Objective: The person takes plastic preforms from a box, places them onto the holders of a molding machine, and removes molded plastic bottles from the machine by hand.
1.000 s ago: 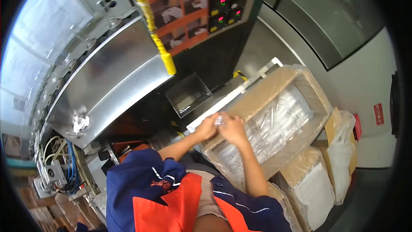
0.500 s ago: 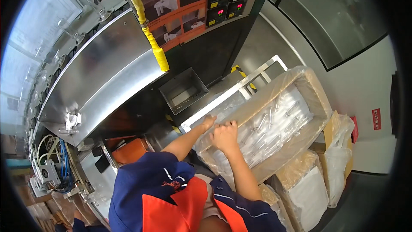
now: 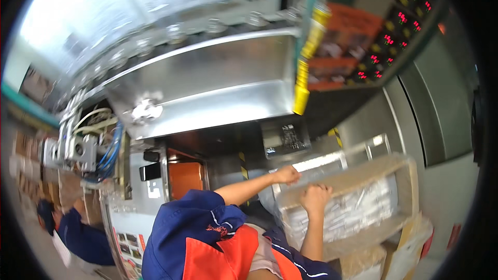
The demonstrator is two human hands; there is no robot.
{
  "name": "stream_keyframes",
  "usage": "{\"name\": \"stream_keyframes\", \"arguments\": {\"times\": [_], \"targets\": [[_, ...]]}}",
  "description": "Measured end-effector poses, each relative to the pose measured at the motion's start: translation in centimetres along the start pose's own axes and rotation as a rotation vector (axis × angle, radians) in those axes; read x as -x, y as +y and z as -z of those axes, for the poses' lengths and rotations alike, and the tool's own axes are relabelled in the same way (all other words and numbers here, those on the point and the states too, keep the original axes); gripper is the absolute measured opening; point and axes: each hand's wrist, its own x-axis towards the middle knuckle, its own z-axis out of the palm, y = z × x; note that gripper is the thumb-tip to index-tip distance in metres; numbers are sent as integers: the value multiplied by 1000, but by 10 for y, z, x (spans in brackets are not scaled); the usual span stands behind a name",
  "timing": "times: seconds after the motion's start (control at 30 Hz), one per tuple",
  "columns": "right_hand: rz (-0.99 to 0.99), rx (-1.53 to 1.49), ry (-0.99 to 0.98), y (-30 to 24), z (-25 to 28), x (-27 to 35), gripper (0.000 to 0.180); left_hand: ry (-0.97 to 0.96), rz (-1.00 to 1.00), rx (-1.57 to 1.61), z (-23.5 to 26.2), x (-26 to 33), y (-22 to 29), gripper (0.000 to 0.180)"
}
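Observation:
An open cardboard box [image 3: 358,177] lined with clear plastic stands at my right. Inside lie clear glass tubes or similar pieces [image 3: 337,218], blurred, in rows. My right hand [image 3: 315,197] is closed over the box's far rim, near its left corner. Slightly left and beyond, my left hand [image 3: 287,175] has its fingers curled beside the end of a white metal frame [image 3: 321,163]. Whether those fingers hold the plastic, the frame or nothing is hidden by blur. My two hands are a short way apart.
A curved steel chute [image 3: 218,98] runs across the far side, with clear glass pieces along its top. A yellow-wrapped rod [image 3: 306,67] hangs down. An orange bin [image 3: 185,179] stands left of my arm. Another person [image 3: 83,233] is at lower left. More cartons [image 3: 363,259] lie near right.
The whole view has swung leftward, so the chute and the other person show more and the box sits lower right. My hands stay by the box's far left end.

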Motion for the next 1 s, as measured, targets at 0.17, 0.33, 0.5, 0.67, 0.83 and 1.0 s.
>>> {"name": "stream_keyframes", "arguments": {"times": [0.17, 0.33, 0.5, 0.67, 0.83, 1.0], "targets": [[-147, -630, -8, -33, -13, -31, 12, 418, -561, 34, 45, 146, 24, 13], [419, -1125, 454, -192, 92, -105, 5, 1708, -752, 9, 158, 291, 54, 11], [493, -1133, 826, -314, 194, -187, 26, 2143, -768, -460, 269, 353, 107, 30], [352, -784, 825, -375, 223, -216, 57, 2138, -504, -460, 307, 355, 116, 61], [318, -686, 786, -393, 225, -234, 67, 2099, -408, -407, 323, 343, 129, 70], [356, -715, 826, -398, 225, -235, 64, 2115, -449, -362, 335, 332, 132, 72]]}}
